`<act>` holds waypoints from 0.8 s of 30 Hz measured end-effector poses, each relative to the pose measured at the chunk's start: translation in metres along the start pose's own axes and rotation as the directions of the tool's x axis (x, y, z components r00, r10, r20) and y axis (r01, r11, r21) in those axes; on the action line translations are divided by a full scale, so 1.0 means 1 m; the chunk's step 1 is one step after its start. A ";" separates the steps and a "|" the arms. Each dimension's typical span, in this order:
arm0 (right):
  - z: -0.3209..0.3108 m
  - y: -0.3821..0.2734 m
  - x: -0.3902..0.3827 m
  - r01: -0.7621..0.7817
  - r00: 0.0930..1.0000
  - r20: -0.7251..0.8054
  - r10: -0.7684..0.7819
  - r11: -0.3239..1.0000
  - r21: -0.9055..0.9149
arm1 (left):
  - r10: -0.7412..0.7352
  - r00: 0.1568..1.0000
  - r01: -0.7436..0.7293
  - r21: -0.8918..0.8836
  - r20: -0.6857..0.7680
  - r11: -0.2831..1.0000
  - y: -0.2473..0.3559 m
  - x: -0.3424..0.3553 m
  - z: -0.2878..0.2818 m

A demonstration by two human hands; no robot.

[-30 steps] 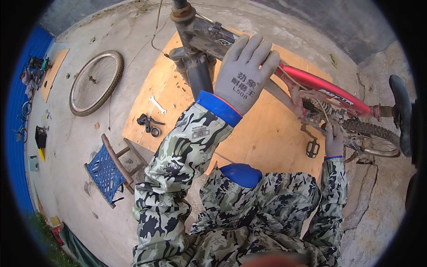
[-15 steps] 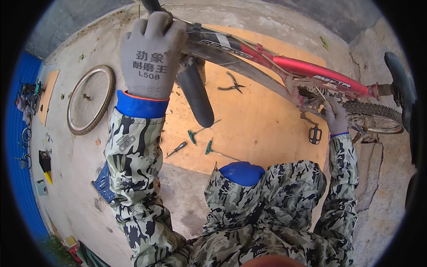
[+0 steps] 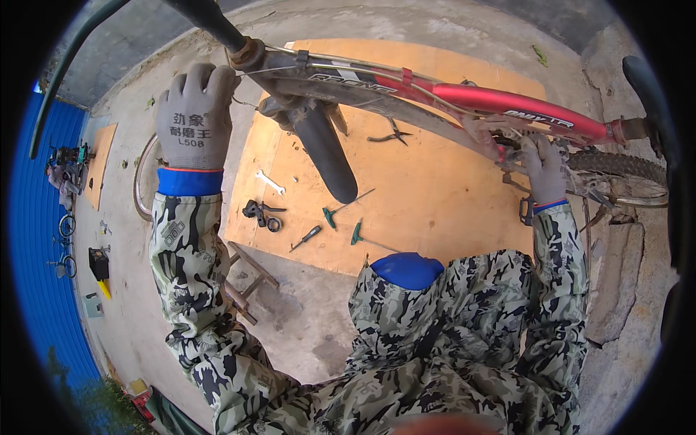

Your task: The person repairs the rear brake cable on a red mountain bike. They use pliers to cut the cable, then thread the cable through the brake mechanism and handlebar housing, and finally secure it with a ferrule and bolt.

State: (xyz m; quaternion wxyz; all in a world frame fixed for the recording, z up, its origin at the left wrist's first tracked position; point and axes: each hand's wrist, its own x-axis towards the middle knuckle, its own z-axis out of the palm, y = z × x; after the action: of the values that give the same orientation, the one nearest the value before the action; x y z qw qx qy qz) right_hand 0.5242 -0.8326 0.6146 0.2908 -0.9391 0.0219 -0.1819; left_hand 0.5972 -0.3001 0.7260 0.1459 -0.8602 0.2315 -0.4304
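Observation:
A red and black bicycle frame (image 3: 522, 110) stretches across the top, its handlebar (image 3: 76, 54) at far left and its saddle (image 3: 645, 109) at far right. No wheel shows at the dark front fork (image 3: 322, 152). My left hand (image 3: 192, 119), in a grey glove, is left of the head tube with fingers curled on a thin cable (image 3: 254, 70) that runs to the frame. My gloved right hand (image 3: 545, 174) is closed at the frame's rear lower part, beside the rear tyre (image 3: 616, 165). What its fingers hold is hidden.
On the wooden board (image 3: 449, 210) lie pliers (image 3: 391, 133), a wrench (image 3: 270, 182), a screwdriver (image 3: 307, 238), green-handled tools (image 3: 357, 233) and a black part (image 3: 261, 213). A loose wheel (image 3: 143, 177) lies left, partly hidden by my arm. A wooden stand (image 3: 250, 279) is below the board.
My left hand has moved left, away from the head tube, and a thin cable now shows at its fingers. My right hand stays by the rear of the frame. The view has shifted, showing the handlebar.

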 end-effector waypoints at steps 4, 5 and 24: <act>-0.005 -0.007 0.000 -0.012 0.998 -0.053 0.015 0.998 0.054 | -0.077 0.997 0.076 -0.159 0.001 0.984 -0.014 -0.005 0.016; -0.007 -0.006 -0.001 0.003 0.999 -0.052 -0.002 1.000 0.021 | -0.113 0.993 0.118 -0.203 0.033 0.972 -0.015 -0.007 0.019; 0.080 -0.232 0.075 0.754 0.549 -0.307 -0.777 0.619 -0.219 | -0.445 0.807 0.583 -0.646 0.388 0.494 0.055 -0.019 -0.013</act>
State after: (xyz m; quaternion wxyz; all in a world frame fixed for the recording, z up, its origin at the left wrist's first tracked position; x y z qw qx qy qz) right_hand 0.6070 -0.6079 0.7066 0.1439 -0.8099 -0.3286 -0.4641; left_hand 0.5617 -0.3378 0.6955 -0.3317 -0.9046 0.1041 -0.2467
